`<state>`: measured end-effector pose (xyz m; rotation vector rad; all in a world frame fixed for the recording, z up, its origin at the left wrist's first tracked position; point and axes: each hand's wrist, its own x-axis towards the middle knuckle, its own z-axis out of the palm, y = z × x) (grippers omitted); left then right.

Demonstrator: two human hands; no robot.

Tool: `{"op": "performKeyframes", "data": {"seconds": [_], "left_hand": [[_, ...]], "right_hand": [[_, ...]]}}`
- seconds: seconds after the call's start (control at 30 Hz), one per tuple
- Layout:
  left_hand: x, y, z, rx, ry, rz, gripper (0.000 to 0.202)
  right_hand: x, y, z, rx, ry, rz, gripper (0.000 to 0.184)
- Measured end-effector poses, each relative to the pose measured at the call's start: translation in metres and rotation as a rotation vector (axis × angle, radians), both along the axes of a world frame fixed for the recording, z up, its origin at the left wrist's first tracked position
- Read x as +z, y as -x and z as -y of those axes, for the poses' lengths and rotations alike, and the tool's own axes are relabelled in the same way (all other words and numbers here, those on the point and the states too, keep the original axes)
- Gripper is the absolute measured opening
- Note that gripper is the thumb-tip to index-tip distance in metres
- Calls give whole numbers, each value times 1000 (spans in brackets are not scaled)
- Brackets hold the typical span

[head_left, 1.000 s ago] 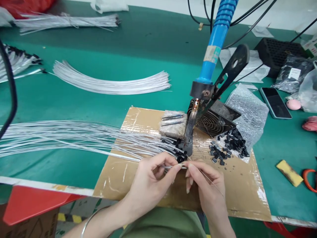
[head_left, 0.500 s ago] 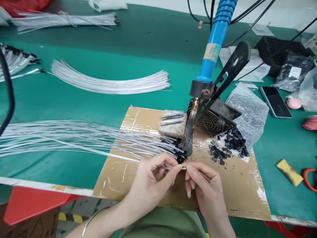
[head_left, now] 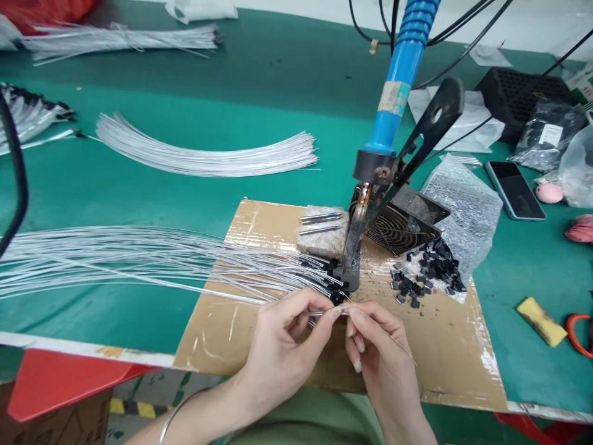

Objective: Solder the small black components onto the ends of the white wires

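Over the cardboard sheet (head_left: 227,349), my left hand (head_left: 278,349) pinches a thin pale wire (head_left: 315,314) between thumb and fingertips. My right hand (head_left: 386,355) meets it there, its thumb and forefinger closed on a fine strand of solder wire (head_left: 407,353) that runs back across the hand. The two sets of fingertips nearly touch and hide the wire's end. Just beyond them lie many pale wires (head_left: 259,266) with black pieces (head_left: 340,296) at their ends. A blue-handled soldering iron (head_left: 393,114) hangs in a stand, tip down, slightly above my fingertips.
Small black pieces (head_left: 438,266) are heaped on a plastic bag (head_left: 467,210) at right. A fan (head_left: 403,232) and a pad with metal tips (head_left: 324,244) sit behind. Another wire bundle (head_left: 208,159) lies farther back. A phone (head_left: 516,190), yellow sponge (head_left: 541,321) and orange-handled tool (head_left: 574,334) are rightward.
Both hands keep their pinches and stay almost in place. My right hand has turned slightly, with its wrist a little farther left.
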<state>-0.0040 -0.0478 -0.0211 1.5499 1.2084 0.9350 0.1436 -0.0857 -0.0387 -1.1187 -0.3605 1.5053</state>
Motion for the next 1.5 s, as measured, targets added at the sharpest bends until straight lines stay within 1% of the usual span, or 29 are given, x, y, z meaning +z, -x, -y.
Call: {"op": "performKeyframes", "data": {"seconds": [0.23, 0.4, 0.53, 0.67, 0.8, 1.07, 1.5], "left_hand": [[8, -4, -6, 1, 102, 70, 19], [13, -6, -10, 56, 150, 114, 19], [12, -5, -12, 85, 130, 107, 17], [11, -5, -10, 75, 100, 115, 19], [9, -3, -7, 47, 98, 109, 20], [5, -1, -6, 42, 77, 46, 21], [4, 1, -5, 23, 53, 27, 20]], "right_hand": [[-1, 4, 0, -23, 0, -10, 26], [-6, 2, 5, -15, -25, 15, 29], [-10, 2, 8, -7, -71, 115, 19], [-10, 5, 8, -16, -88, 132, 13], [-8, 4, 8, -24, -89, 125, 13], [-8, 3, 10, -34, -110, 130, 11], [-6, -2, 11, 15, -104, 162, 13]]}}
